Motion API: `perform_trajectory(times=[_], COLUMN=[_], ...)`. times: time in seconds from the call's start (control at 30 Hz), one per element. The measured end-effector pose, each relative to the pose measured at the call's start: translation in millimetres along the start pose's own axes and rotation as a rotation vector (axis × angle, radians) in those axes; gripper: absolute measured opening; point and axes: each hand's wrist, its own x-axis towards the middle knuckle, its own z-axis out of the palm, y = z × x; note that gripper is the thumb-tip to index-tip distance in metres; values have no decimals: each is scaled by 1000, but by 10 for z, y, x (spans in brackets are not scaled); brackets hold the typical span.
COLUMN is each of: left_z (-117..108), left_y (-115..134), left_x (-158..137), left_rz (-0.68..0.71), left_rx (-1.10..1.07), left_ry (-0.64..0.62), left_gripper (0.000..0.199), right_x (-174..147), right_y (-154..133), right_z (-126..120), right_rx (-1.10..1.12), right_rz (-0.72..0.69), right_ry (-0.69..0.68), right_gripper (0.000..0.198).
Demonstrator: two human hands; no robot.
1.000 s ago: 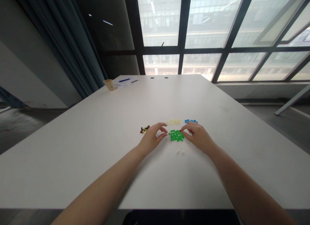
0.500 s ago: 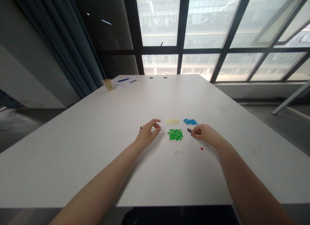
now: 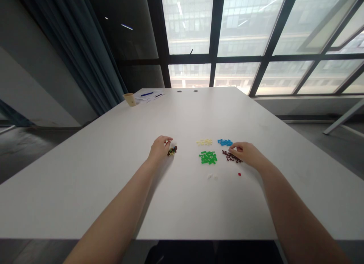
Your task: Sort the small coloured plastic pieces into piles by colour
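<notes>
My left hand [image 3: 158, 148] rests on the table, its thumb and curved fingers apart, beside a small mixed pile of dark, yellow and white building bricks [image 3: 172, 151]. Over the brown bricks [image 3: 232, 156], my right hand [image 3: 247, 153] has thumb and forefinger pressed together; what they pinch, if anything, is too small to make out. Part of the brown pile is hidden under that hand. Between the hands lies a heap of green bricks [image 3: 208, 157]. Pale yellow bricks [image 3: 204, 142] and blue bricks [image 3: 225, 142] lie just beyond.
Nearer me are a few white pieces [image 3: 212, 176] and one red piece [image 3: 239, 174]. A tan paper cup [image 3: 130, 100] stands at the far left of the white table [image 3: 199, 214], by papers [image 3: 149, 97] with a blue pen [image 3: 147, 94].
My left hand has drawn back to the left, uncovering the mixed pile. My right hand has shifted up and slightly right, so more of the brown bricks show.
</notes>
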Motion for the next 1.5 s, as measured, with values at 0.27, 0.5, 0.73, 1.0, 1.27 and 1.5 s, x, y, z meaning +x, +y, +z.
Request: perform_trajectory(times=[0.27,0.5,0.73,1.0,1.27,1.5], left_z=[109,99,144,94,110,88], left_y=[116,167,293,572,620,688], left_x=[-89,-99,-130,-285,-327,-356], left_rz=[64,106,70,-10,-42,-124], left_rx=[216,209,-462,-1156,-1099,-1112], left_ry=[-158,-140,-199,-392,-491,-566], left_gripper=[20,17,20,21,35,30], right_x=[-12,-29,-49,-50,-70,-62], right_y=[-41,-76,-118,-176,-301,-313], right_z=[9,10,2,52,161,188], right_rx=[39,75,105,119,143,145], right_rz=[6,6,-23,-74,-201,-236], right_ry=[7,0,28,18,34,26], right_gripper=[32,32,33,32,27,25])
